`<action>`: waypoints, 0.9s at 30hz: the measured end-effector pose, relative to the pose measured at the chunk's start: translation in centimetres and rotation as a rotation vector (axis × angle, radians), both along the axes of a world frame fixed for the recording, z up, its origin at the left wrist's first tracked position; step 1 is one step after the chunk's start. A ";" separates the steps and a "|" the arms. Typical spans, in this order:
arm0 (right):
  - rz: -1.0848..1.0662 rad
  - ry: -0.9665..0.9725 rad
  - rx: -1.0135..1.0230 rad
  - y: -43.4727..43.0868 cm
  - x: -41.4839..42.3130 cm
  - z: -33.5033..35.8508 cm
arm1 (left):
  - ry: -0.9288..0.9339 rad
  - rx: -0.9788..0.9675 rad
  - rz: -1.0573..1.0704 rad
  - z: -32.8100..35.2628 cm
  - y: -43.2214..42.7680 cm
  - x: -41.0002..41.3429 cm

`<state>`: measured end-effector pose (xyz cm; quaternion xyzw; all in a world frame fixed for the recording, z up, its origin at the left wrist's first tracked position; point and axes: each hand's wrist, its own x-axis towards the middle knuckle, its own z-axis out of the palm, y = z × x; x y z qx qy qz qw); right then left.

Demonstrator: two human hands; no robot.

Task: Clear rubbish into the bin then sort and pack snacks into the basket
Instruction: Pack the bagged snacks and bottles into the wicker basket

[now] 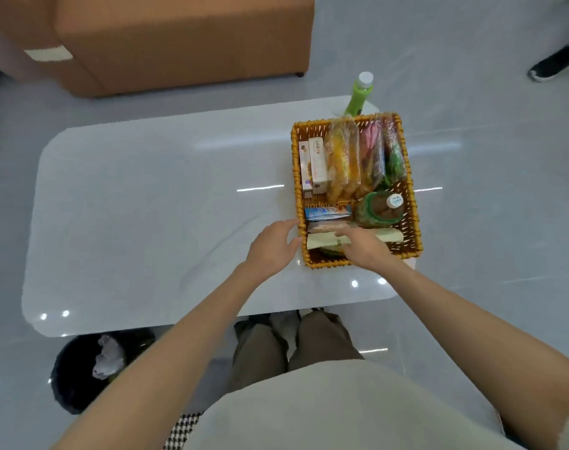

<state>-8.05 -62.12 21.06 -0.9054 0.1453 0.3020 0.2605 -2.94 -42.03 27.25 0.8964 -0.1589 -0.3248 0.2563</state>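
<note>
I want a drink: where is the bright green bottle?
Head view: the green bottle stands on the table, far right side, just behind the basket.

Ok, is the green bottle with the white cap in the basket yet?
Out. The green bottle stands upright on the table, just beyond the basket's far rim.

One basket (328, 263); two bottles (359, 95) (382, 207); two boxes (318, 164) (304, 172)
</note>
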 end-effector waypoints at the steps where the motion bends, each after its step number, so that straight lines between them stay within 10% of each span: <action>1: -0.028 0.007 -0.005 0.4 -0.4 -0.8 | 0.013 0.011 -0.048 -0.7 -0.1 0.1; 21: -0.064 0.183 -0.279 1.6 -0.9 -6.1 | -0.082 -0.006 -0.374 -10.6 -5.1 4.0; 27: -0.116 -0.205 -0.330 -1.1 1.3 -4.9 | -0.204 0.126 -0.499 -14.3 -9.0 6.9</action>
